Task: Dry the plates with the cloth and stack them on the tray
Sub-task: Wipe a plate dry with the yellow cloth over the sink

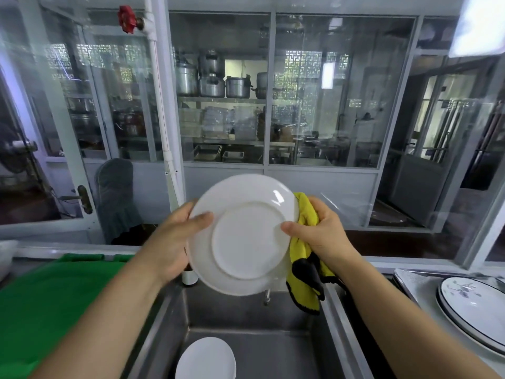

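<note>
Mid-dry: left hand (169,242) grips white plate (241,233) over sink (273,337), right hand (319,231) pinches rim w/ yellow cloth (303,258) behind; next prob wipe underside, then stack on tray (404,280) at right.

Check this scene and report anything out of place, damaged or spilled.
Nothing stands out. Both hands hold the white plate upright over the sink, another plate lies in the basin, and patterned plates sit stacked at right.

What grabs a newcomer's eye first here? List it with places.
A white plate held up at centre over the sink, underside to the camera, gripped by both hands. The right hand also holds a yellow cloth. Patterned plates sit stacked at right.
</note>
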